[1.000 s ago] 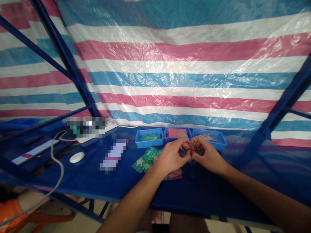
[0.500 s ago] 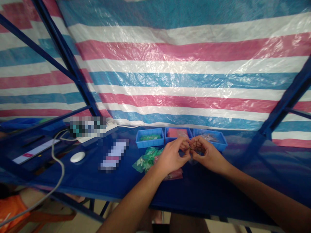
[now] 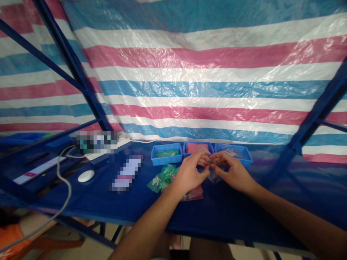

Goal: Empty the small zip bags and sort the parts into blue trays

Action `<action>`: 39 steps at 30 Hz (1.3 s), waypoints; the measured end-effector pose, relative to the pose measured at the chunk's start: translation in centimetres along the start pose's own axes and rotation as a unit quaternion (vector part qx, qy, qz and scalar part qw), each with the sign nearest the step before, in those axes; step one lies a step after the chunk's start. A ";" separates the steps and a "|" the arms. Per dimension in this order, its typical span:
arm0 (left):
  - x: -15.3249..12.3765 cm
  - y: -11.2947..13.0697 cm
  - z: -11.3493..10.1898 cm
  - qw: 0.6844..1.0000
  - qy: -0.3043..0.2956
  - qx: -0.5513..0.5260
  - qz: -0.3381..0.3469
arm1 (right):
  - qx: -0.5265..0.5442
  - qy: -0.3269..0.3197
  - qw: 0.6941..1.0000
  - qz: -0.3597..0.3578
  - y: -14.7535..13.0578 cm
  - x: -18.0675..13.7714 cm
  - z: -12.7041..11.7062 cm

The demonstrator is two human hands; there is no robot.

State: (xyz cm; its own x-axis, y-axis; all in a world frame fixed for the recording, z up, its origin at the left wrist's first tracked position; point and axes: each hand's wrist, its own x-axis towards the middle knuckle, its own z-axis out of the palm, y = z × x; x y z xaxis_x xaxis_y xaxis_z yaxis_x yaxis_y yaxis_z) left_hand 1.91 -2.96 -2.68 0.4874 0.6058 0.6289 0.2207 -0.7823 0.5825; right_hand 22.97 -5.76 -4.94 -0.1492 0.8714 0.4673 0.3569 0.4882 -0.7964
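My left hand [image 3: 189, 172] and my right hand [image 3: 230, 171] meet over the blue table [image 3: 94, 202], fingertips pinched together on something small that I cannot make out. A small clear packet [image 3: 213, 177] hangs just below the pinch. Green packets [image 3: 162, 177] lie in a heap left of my left hand, and a pink packet [image 3: 193, 194] lies under its wrist. Behind my hands stand three blue trays: one with green packets [image 3: 166, 153], one with pink packets [image 3: 197, 147], one with clear packets [image 3: 238, 153].
A striped red, white and blue tarp [image 3: 206, 72] hangs behind the table within a blue metal frame [image 3: 73, 61]. At the left lie a white round puck [image 3: 86, 176], a grey cable [image 3: 63, 187] and a flat dark device [image 3: 38, 169]. A person in orange [image 3: 11, 234] sits lower left.
My fingers have shifted slightly around the small item, and the clear packet now shows below them. Both hands stay in the same place.
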 end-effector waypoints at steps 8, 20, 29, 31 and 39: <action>-0.5 -0.5 -0.9 0.988 -0.078 0.130 0.014 | -0.147 0.170 0.973 -0.050 1.4 1.7 -6.0; -0.8 -0.9 -0.2 0.960 -0.238 0.138 0.060 | -0.305 0.167 0.929 -0.123 1.9 2.5 -8.6; -0.6 -0.8 -0.3 0.969 -0.206 0.129 0.030 | -0.293 0.085 0.946 -0.111 2.9 2.6 -8.1; -0.7 -0.7 -0.4 0.970 -0.205 0.132 0.023 | -0.272 0.106 0.949 -0.121 1.9 2.2 -7.6; -0.2 -0.1 -0.7 0.992 -0.102 0.067 0.018 | -0.126 0.010 0.990 -0.060 -0.8 0.2 -2.2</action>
State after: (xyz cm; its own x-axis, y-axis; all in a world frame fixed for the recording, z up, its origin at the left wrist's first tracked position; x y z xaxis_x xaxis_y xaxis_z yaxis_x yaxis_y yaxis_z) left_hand 1.20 -2.87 -2.54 0.6555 0.5454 0.5224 0.3033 -0.8236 0.4792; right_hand 24.66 -6.11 -3.38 -0.1868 0.8055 0.5623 0.5573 0.5583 -0.6146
